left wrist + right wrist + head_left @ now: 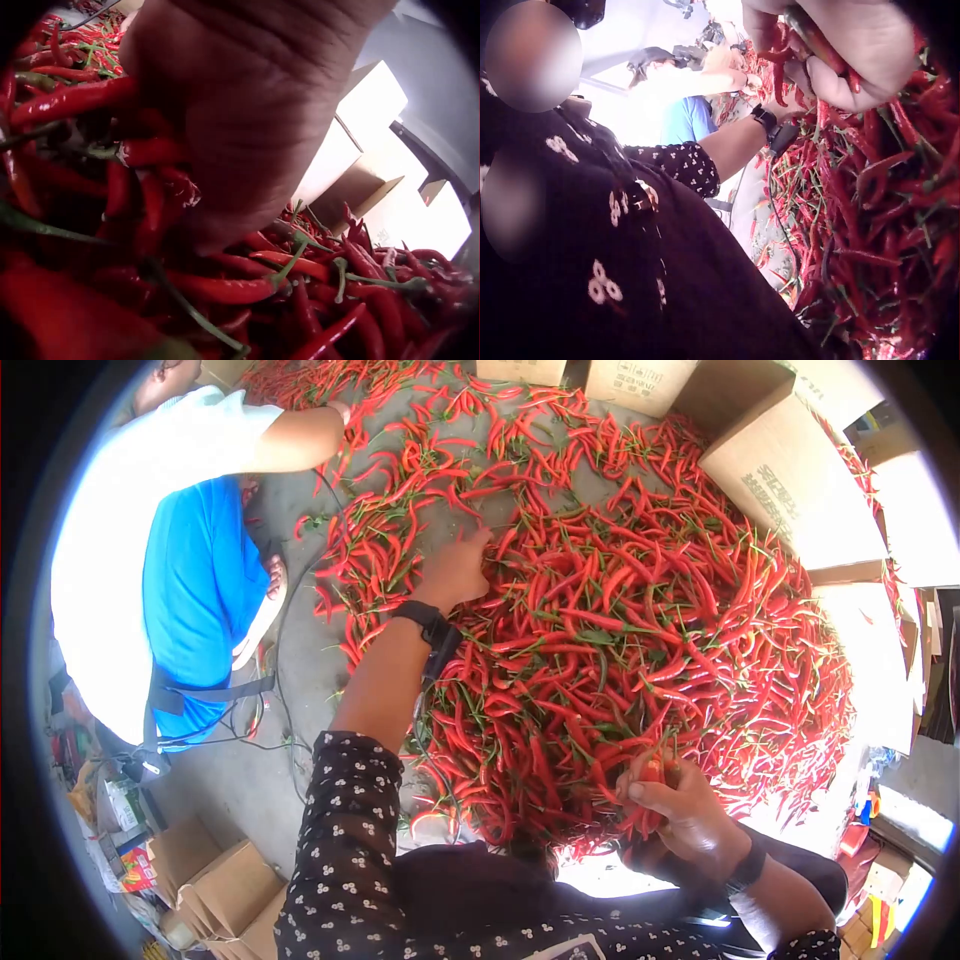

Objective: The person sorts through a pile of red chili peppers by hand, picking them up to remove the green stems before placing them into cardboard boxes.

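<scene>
A wide heap of red chillies (640,630) with green stems covers the floor in front of me. My left hand (455,570) reaches out to the heap's far left side. In the left wrist view the left hand (255,112) has its fingers curled into the chillies (150,157) and grips a few. My right hand (670,800) stays near my body at the heap's near edge and holds a small bunch of chillies (652,768). In the right wrist view its fingers (847,52) wrap round that bunch (784,52) above the heap (885,225).
Another person (180,560) in a blue and white top crouches at the left, one arm in the chillies. Cardboard boxes (790,480) line the far right side, and more boxes (225,890) stand at the near left. A cable (285,650) crosses the bare concrete floor (250,780).
</scene>
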{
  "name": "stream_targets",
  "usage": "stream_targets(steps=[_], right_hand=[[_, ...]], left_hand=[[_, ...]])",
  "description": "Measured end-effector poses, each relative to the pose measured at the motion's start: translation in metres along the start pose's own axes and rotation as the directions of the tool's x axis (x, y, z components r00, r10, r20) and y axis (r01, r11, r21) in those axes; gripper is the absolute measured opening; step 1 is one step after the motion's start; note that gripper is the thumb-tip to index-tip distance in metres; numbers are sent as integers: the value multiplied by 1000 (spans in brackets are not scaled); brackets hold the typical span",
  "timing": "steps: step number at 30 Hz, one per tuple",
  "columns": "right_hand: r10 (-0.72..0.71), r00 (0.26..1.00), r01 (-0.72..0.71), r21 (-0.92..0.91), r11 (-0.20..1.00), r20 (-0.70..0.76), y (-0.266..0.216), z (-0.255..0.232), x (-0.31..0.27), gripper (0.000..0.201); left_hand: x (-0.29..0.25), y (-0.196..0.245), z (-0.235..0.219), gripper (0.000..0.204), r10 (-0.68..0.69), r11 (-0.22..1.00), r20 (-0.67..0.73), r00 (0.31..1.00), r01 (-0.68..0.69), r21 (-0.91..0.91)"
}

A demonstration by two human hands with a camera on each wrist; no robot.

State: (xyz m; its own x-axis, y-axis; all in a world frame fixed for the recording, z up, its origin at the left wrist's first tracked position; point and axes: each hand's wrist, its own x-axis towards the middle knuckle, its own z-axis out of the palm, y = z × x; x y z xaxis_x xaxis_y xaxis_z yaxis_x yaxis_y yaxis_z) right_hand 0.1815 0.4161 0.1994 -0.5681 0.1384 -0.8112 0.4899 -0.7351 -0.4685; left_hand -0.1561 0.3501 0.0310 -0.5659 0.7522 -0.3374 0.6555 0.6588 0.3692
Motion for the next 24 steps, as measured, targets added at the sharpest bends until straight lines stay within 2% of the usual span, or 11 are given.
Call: stream_targets(steps=[4, 6, 7, 8, 9, 10, 12, 13, 14, 16, 24], right_hand=[[-31, 999, 31, -28, 999, 33, 5, 0, 0, 14], [-32, 998, 33, -26, 999, 60, 6, -1, -1, 14], [-29, 998, 33, -64, 997, 60, 5, -2, -1, 14], [-26, 998, 32, -103, 994, 61, 6, -3, -1, 14], [-24, 997, 31, -102, 994, 71, 7, -4, 0, 14], [-30, 997, 37, -110, 993, 67, 8, -4, 1, 14], [-34, 997, 42, -121, 992, 69, 9, -2, 2, 14], [-50, 995, 62, -140, 988, 87, 9, -1, 3, 14], [-66, 992, 82, -158, 984, 105, 9, 0, 3, 14], [-62, 990, 84, -176, 981, 123, 8, 0, 5, 14], [-79, 989, 104, -202, 974, 127, 8, 6, 6, 16]], left_hand=[[-15, -14, -5, 69, -37, 997, 20, 999, 38, -71], [-28, -23, -11, 64, 126, 949, -50, 991, -135, -284], [-36, -23, -15, 64, 120, 952, -49, 992, -129, -279], [-48, -25, -20, 63, 108, 790, 11, 994, -79, -608], [-62, -23, -27, 62, 116, 522, 68, 991, -3, -853], [-75, -21, -30, 62, 107, 527, 67, 992, 0, -850], [-97, -16, -31, 62, 235, 3, 149, 960, 153, -988], [-101, -11, -28, 65, 315, -85, 69, 947, 100, -991], [-106, -5, -25, 65, 309, -85, 65, 949, 96, -992], [-113, 6, -24, 60, 353, -259, 66, 933, 166, -952], [-121, 11, -19, 64, 398, -146, 75, 914, 144, -979]])
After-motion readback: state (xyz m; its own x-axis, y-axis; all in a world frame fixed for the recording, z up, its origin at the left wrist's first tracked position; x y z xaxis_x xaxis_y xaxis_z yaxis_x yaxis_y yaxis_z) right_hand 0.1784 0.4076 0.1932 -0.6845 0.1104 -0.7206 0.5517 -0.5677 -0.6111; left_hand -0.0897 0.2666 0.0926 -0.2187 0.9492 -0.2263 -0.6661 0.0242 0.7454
